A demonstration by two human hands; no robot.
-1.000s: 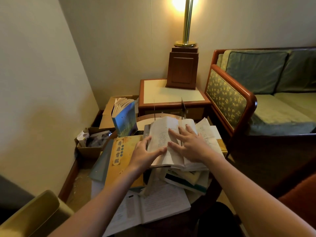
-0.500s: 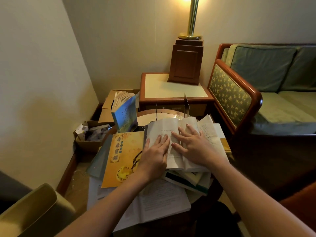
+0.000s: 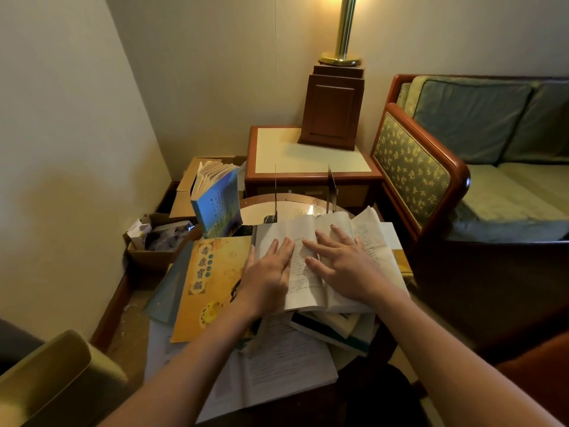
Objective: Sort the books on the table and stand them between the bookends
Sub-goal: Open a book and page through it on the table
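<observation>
Two bare hands are pressing flat on one open book (image 3: 303, 266) topping the pile on the round table (image 3: 286, 208); the left hand (image 3: 268, 272) is lying on the left page, fingers together and extended, grasping nothing; the right hand (image 3: 341, 266) is spreading its fingers across the gutter and right page, likewise gripping nothing. One glossy yellow paperback (image 3: 209, 282) is lying just beside it; one blue book (image 3: 217, 201) is standing fanned behind; two thin upright bookends (image 3: 331, 186) are standing beyond the pile.
</observation>
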